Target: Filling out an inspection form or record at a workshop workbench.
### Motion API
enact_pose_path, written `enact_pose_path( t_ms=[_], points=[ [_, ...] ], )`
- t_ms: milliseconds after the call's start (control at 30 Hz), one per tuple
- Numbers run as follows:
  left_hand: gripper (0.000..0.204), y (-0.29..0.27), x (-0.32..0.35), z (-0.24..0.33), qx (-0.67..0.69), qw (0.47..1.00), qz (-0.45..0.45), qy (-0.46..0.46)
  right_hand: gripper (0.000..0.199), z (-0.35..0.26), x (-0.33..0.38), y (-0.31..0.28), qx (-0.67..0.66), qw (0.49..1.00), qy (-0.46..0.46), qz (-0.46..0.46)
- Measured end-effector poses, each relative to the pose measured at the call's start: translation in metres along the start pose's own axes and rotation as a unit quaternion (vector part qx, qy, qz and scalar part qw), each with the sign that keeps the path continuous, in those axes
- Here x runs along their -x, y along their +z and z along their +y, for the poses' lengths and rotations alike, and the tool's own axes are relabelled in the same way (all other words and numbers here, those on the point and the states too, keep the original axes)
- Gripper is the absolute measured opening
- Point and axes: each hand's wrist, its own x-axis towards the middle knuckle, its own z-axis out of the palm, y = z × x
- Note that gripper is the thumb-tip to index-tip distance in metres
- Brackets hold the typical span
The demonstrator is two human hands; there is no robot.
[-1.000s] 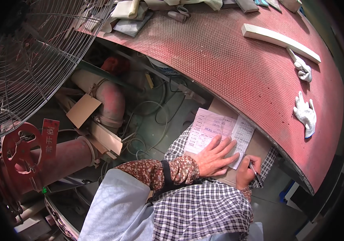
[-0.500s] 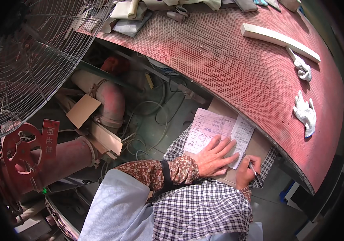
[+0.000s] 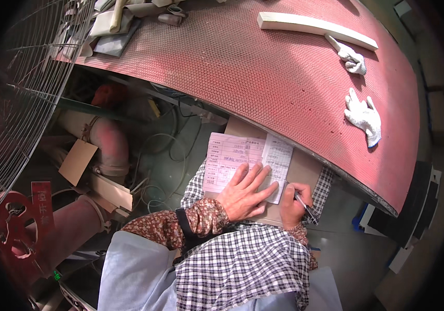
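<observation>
My left hand (image 3: 245,192) lies flat with fingers spread across a pink printed form (image 3: 232,150) and a narrower handwritten slip (image 3: 279,155) overlapping its right side. Beneath these papers is a brown board (image 3: 307,165) above my lap. Close by on the right, my right hand (image 3: 290,206) is closed around a dark pen (image 3: 309,208), by the slip's lower right corner. The pen's writing tip is hidden by my fingers. A black-and-white checked cloth (image 3: 248,264) covers my lap and also shows beside the board.
A large red textured curved surface (image 3: 222,67) arches ahead, its edge close to the board. On it lie a pale curved bar (image 3: 315,28) and two white gloves (image 3: 351,59) (image 3: 364,116). At left are a wire fan guard (image 3: 30,78), red pipework (image 3: 66,228) and cardboard pieces (image 3: 78,161).
My view has swung, so the whole scene sits further left and a little higher. The left hand stays flat on the papers, and the right still grips the pen.
</observation>
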Motion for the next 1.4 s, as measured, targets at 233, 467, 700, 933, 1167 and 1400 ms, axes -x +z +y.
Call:
enact_pose_path(
  t_ms=[233, 467, 700, 933, 1167, 1400],
  points=[
    [0.074, -0.0056, -0.0014, 0.0015, -0.011, 1.0, -0.018, 0.008, 0.017, -0.0024, 0.0011, -0.0009, 0.009, 1.0, -0.004, -0.011],
    [0.076, -0.0044, 0.0, 0.0009, -0.017, 1.0, -0.019, 0.004, 0.016, -0.005, -0.0005, -0.0002, 0.011, 0.999, -0.014, -0.028],
    [0.077, -0.0043, -0.0001, 0.0022, -0.028, 0.999, -0.023, 0.003, 0.016, -0.0035, -0.0005, -0.0013, 0.016, 0.999, -0.012, -0.043],
    [0.075, -0.0022, -0.0006, 0.0014, -0.028, 1.0, -0.013, 0.001, 0.014, -0.0043, 0.0, -0.0016, 0.009, 0.998, -0.004, -0.063],
    [0.074, -0.0017, -0.0001, 0.0007, -0.037, 0.999, -0.012, 0.003, 0.016, -0.0037, -0.0009, 0.0003, 0.016, 0.999, -0.003, -0.048],
    [0.075, -0.004, -0.0013, 0.0016, -0.037, 0.999, -0.02, 0.003, 0.017, -0.0061, -0.0016, 0.0, 0.016, 0.999, -0.002, -0.047]
  ],
)
